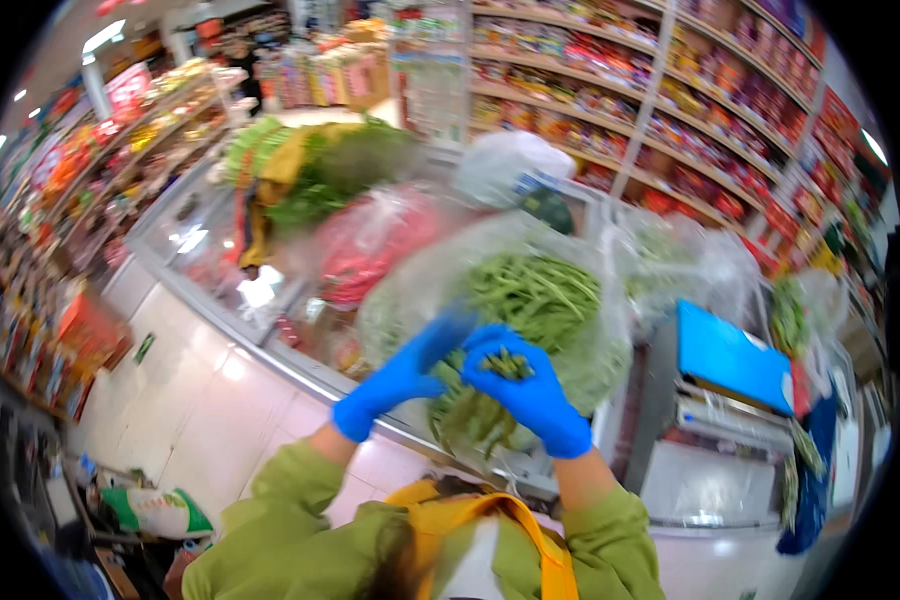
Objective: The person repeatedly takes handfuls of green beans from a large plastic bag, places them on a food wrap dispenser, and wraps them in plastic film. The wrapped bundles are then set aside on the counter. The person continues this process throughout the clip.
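My right hand (521,382), in a blue glove, is closed round a bundle of green beans (506,364), whose cut ends show between thumb and fingers. Just left of it my left hand (412,364), also gloved in blue and motion-blurred, has its fingers apart and holds nothing that I can see. Behind both hands a large clear plastic bag (427,277) lies spread, with a heap of long green beans (536,292) on it. The rest of the bundle hangs below my right hand, partly hidden by it.
The bag lies on a glass-topped chest freezer (311,379). Also on it are a red bag of produce (375,240), leafy greens (307,176) and a white plastic bag (510,169). A blue folder (731,356) lies to the right. Stocked shelves (562,75) stand behind.
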Available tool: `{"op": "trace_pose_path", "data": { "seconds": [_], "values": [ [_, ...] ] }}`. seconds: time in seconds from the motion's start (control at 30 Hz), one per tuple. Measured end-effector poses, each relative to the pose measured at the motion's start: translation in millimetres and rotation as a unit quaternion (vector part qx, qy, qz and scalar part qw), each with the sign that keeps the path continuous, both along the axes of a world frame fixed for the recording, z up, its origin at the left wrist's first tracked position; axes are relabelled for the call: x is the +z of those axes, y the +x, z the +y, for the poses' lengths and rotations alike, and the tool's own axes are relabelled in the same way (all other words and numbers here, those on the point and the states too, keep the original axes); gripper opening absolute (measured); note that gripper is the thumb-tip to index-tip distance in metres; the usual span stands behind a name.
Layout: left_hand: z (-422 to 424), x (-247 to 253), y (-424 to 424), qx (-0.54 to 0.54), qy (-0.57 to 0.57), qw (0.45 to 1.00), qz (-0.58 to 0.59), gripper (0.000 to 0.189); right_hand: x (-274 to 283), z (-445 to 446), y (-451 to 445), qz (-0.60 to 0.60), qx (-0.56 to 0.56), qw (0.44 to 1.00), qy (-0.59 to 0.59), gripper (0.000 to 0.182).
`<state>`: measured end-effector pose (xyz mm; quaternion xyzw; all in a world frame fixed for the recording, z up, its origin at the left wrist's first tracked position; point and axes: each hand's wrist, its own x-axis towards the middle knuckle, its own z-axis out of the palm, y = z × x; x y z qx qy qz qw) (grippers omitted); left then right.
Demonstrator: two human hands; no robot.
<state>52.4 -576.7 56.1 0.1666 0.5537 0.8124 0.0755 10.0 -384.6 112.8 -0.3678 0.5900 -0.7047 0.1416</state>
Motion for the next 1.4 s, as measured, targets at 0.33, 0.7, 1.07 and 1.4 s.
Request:
{"op": "trace_pose_path", "data": {
  "seconds": [0.33,0.7,1.07,1.4],
  "values": [
    [41.8,24.5,3.9,-0.058,-0.149,0.987,-0.020,0.073,25.7,3.2,-22.7,0.205,0.052,0.970,0.116,0.018],
    [68.8,-19.1,-8.3,0.115,-0.242,0.952,0.145,0.054,11.6,8.8,-41.2,0.166,0.149,0.965,0.138,0.029],
    [73.2,-25.1,-12.4,0.050,-0.097,0.993,-0.033,0.035,59.8,3.4,-45.8,0.345,0.132,0.862,0.347,0.041],
    [51.8,-2.7,-4.3,0.048,0.013,0.989,-0.141,0.030,9.4,21.5,-49.2,0.061,-0.166,0.981,0.083,0.022]
  ]
}}
